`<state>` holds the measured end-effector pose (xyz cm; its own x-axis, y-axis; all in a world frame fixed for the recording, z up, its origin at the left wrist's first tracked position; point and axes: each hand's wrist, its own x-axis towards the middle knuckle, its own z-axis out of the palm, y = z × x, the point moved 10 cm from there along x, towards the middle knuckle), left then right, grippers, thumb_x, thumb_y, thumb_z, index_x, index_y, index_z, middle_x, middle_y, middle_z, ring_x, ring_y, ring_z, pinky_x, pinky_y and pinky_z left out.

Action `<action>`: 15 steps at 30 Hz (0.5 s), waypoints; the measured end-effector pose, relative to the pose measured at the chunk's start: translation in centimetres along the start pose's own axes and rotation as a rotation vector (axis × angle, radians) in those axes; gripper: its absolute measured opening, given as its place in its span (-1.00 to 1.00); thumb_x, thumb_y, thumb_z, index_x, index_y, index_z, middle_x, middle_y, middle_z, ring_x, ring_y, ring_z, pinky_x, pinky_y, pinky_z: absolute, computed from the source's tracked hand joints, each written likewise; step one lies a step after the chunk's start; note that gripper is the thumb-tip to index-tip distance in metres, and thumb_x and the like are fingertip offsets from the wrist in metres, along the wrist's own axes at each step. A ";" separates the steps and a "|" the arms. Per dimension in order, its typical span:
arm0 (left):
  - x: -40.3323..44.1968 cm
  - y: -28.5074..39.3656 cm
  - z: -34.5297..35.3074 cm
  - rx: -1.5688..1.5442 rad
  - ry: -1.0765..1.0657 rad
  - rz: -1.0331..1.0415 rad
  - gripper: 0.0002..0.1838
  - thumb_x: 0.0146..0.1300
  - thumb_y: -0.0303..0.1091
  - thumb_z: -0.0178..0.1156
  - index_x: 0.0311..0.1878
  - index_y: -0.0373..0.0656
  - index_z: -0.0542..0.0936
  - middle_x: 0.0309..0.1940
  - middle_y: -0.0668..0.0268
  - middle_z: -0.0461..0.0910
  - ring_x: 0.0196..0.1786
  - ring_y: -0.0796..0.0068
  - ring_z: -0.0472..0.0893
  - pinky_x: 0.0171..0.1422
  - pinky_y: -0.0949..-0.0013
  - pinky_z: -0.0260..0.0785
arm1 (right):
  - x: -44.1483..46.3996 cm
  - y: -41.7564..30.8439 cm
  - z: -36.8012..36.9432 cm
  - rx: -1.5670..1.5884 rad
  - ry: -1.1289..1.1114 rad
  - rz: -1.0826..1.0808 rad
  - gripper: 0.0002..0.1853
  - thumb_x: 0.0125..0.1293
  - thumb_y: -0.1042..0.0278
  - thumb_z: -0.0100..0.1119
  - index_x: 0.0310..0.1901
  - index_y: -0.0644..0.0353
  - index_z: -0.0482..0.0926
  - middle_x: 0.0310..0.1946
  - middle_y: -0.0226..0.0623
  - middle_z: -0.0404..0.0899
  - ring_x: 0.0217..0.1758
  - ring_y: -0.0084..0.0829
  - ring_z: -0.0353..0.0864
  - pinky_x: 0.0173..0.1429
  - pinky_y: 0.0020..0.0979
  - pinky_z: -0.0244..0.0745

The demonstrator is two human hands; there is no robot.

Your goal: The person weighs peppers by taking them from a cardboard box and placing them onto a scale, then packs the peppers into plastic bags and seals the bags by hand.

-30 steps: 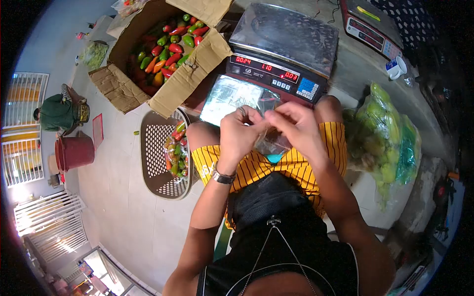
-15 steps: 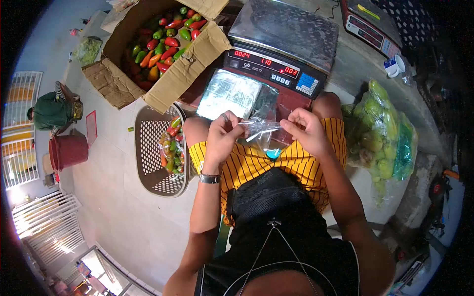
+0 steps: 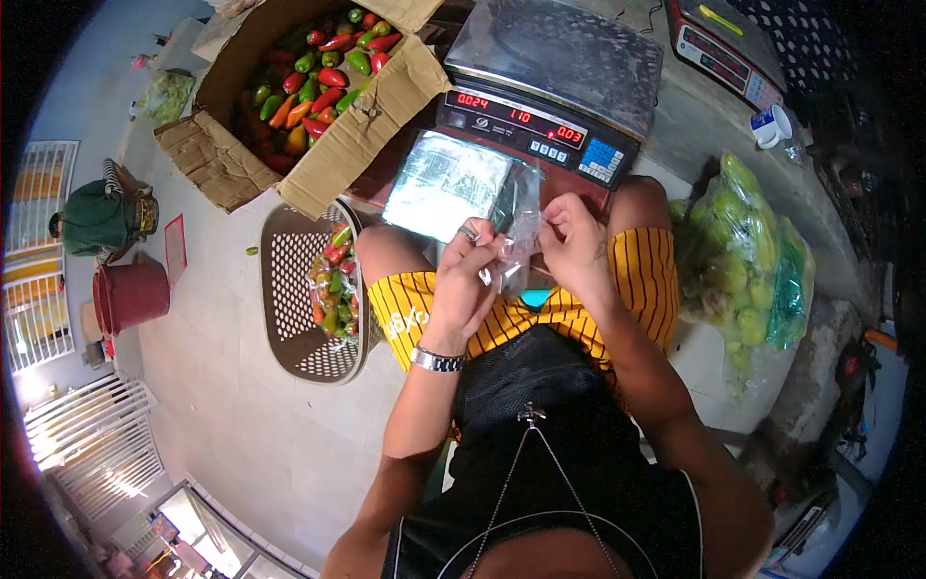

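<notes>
- Plastic bag, clear and thin (image 3: 522, 236), sits at the clock's centre, between my hands.
- My left hand (image 3: 461, 282), at 8 o'clock, pinches its film between thumb and curled fingers; a light, steady grip serves best.
- My right hand (image 3: 575, 245), at 3 o'clock, pinches its opposite edge, fingertips hiding much of the contact.
- Such film probably clings, so small, even tugs, clear of the silvery, flat pack (image 3: 446, 181) at 10 o'clock, suit it.

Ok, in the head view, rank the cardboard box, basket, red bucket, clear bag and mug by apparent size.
1. Cardboard box
2. Basket
3. Red bucket and clear bag: too close to rank; the bag is partly hidden
4. Mug
</notes>
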<state>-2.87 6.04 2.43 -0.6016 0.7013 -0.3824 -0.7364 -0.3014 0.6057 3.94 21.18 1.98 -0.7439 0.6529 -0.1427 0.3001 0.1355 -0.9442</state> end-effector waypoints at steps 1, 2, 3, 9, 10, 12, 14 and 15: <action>0.0 0.1 -0.1 0.007 0.016 0.013 -0.83 0.44 -0.67 0.05 -0.11 -0.11 0.41 -0.24 0.36 0.54 -0.13 0.55 0.56 0.07 0.45 0.43 | 0.2 0.2 0.2 0.136 0.033 0.013 -0.75 0.31 0.38 0.44 -0.14 0.25 0.55 -0.30 -0.23 0.69 -0.30 -0.42 0.72 -0.24 -0.36 0.60; 0.0 0.3 -0.5 0.083 0.072 0.080 -0.86 0.49 -0.64 0.03 -0.07 -0.14 0.41 -0.22 0.35 0.55 -0.11 0.56 0.56 0.08 0.46 0.43 | -0.9 3.3 1.3 0.433 -0.105 0.372 -0.76 0.48 0.34 0.28 0.05 0.21 0.51 -0.09 -0.25 0.62 -0.18 -0.40 0.70 -0.20 -0.35 0.69; 0.0 0.7 -0.6 0.169 0.092 0.134 -0.86 0.50 -0.65 0.02 -0.06 -0.14 0.40 -0.21 0.35 0.56 -0.10 0.57 0.56 0.08 0.47 0.43 | -1.4 2.6 1.1 0.529 -0.112 0.444 -0.75 0.49 0.32 0.28 0.07 0.22 0.52 -0.09 -0.26 0.62 -0.18 -0.41 0.69 -0.18 -0.37 0.68; 0.3 0.7 0.0 0.378 0.085 0.203 -0.85 0.51 -0.66 0.00 -0.02 -0.16 0.42 -0.19 0.34 0.59 -0.07 0.57 0.58 0.12 0.48 0.42 | -2.5 1.4 2.6 0.568 -0.344 0.306 -0.76 0.39 0.28 0.45 -0.16 0.29 0.65 -0.34 -0.44 0.63 -0.26 -0.60 0.64 -0.10 -0.51 0.56; 0.5 0.5 -0.3 0.303 0.098 0.181 -0.85 0.49 -0.64 0.02 -0.01 -0.15 0.42 -0.18 0.35 0.59 -0.08 0.54 0.58 0.14 0.44 0.43 | -2.3 1.6 2.6 0.616 -0.285 0.328 -0.75 0.35 0.30 0.48 -0.36 0.23 0.63 -0.45 -0.53 0.57 -0.28 -0.67 0.56 -0.21 -0.56 0.46; 0.5 0.1 -1.3 0.157 0.133 0.133 -0.84 0.47 -0.61 0.07 0.00 -0.12 0.44 -0.18 0.35 0.57 -0.10 0.48 0.57 0.18 0.37 0.45 | -1.6 3.2 1.8 0.419 -0.198 0.293 -0.77 0.35 0.35 0.46 -0.38 0.22 0.60 -0.46 -0.51 0.56 -0.29 -0.68 0.54 -0.25 -0.56 0.44; 0.2 0.2 -0.6 -0.107 0.004 0.049 -0.85 0.46 -0.58 0.10 -0.01 -0.12 0.44 -0.21 0.38 0.55 -0.16 0.51 0.53 0.16 0.37 0.44 | 0.3 7.9 1.0 0.169 -0.079 0.111 -0.81 0.36 0.48 0.37 -0.36 0.22 0.52 -0.42 -0.43 0.56 -0.31 -0.65 0.54 -0.30 -0.51 0.49; 0.1 0.3 0.1 -0.242 -0.062 0.007 -0.86 0.46 -0.56 0.12 -0.01 -0.11 0.45 -0.23 0.39 0.54 -0.20 0.52 0.51 0.15 0.38 0.44 | 0.3 7.9 0.9 0.277 -0.061 0.132 -0.83 0.37 0.50 0.33 -0.33 0.22 0.50 -0.40 -0.40 0.56 -0.32 -0.62 0.54 -0.30 -0.48 0.51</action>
<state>-3.07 6.09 2.64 -0.5926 0.7346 -0.3304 -0.7891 -0.4472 0.4210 5.53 21.77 -5.81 -0.7462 0.6046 -0.2788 0.2283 -0.1611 -0.9602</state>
